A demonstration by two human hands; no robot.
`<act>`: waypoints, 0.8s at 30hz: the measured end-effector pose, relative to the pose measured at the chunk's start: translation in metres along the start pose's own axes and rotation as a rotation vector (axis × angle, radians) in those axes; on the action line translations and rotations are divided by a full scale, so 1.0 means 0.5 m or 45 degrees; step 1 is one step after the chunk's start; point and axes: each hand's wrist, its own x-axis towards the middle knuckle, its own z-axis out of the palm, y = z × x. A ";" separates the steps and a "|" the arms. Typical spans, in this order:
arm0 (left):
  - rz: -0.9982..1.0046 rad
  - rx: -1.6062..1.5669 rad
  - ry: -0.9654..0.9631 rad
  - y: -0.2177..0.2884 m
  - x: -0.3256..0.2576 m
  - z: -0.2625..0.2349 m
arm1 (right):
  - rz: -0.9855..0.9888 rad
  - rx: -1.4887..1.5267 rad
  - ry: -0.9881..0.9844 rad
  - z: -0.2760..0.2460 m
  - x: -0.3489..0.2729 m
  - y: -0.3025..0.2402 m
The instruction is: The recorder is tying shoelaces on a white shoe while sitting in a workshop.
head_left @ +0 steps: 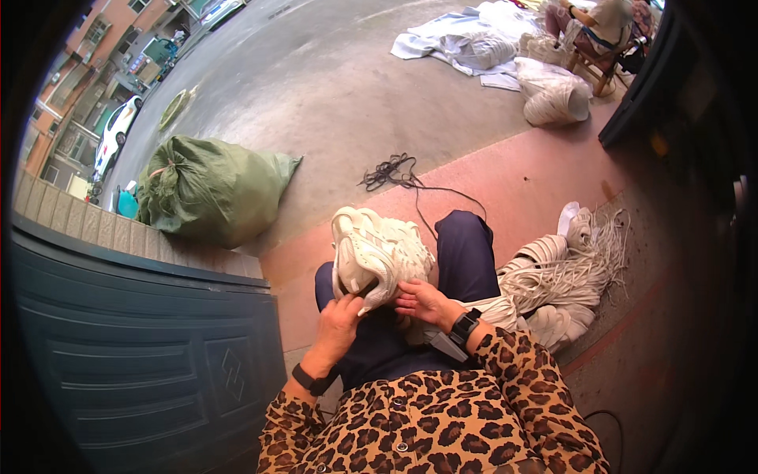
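Note:
A stack of cream shoe uppers (387,249) rests on my lap, the nearest one with its opening toward me. My left hand (339,322) is closed in a pinch on the near left edge of that shoe upper. Against the right side of the stack lies my right hand (424,303), its fingers stretched out and slightly apart, touching the uppers. Its thumb is partly hidden. Just below the right wrist, a grey flat-edged object (447,345) shows in part; its kind cannot be made out.
On the floor at my right lies a heap of cream shoe uppers with loose laces (553,288). A dark cord (395,174) is tangled ahead. A tied green sack (213,193) stands front left beside a blue door (150,347). Another person (604,28) sits far right near wrapped bundles (553,93).

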 end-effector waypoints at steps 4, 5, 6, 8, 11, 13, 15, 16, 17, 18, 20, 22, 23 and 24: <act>-0.066 -0.062 0.051 -0.028 0.034 0.001 | -0.061 -0.029 0.011 0.006 0.009 -0.001; -0.062 -0.056 0.038 -0.032 0.036 0.003 | -0.078 -0.013 0.033 0.011 0.001 -0.007; -0.139 -0.120 -0.021 -0.035 0.039 0.007 | -0.078 0.001 0.032 0.010 0.006 -0.009; -0.248 -0.254 -0.110 -0.028 0.034 0.009 | -0.103 0.011 0.097 -0.002 0.002 -0.004; -0.218 -0.370 -0.100 -0.034 0.037 0.018 | -0.047 0.260 -0.007 -0.031 0.034 0.004; -0.267 -0.351 -0.104 -0.050 0.039 0.023 | -0.028 0.285 0.073 -0.030 0.049 0.018; -0.267 -0.280 -0.087 -0.067 0.033 0.030 | -0.076 0.418 0.164 -0.031 0.049 0.027; -0.243 -0.301 -0.120 -0.063 0.046 0.024 | -0.063 0.400 0.258 -0.032 0.039 0.018; -0.223 -0.319 -0.154 -0.053 0.061 0.019 | -0.030 0.336 0.442 -0.047 0.037 0.012; -0.251 -0.360 -0.179 -0.049 0.063 0.023 | 0.024 0.210 0.492 -0.064 0.037 0.009; -0.285 -0.382 -0.171 -0.048 0.070 0.018 | 0.087 0.134 0.462 -0.075 0.039 -0.009; -0.242 -0.390 -0.251 -0.039 0.071 0.015 | 0.108 0.111 0.499 -0.069 0.047 -0.010; -0.237 -0.397 -0.245 -0.038 0.064 0.015 | 0.054 0.055 0.505 -0.067 0.056 -0.006; -0.249 -0.385 -0.257 -0.040 0.051 0.015 | -0.006 0.003 0.513 -0.067 0.064 -0.003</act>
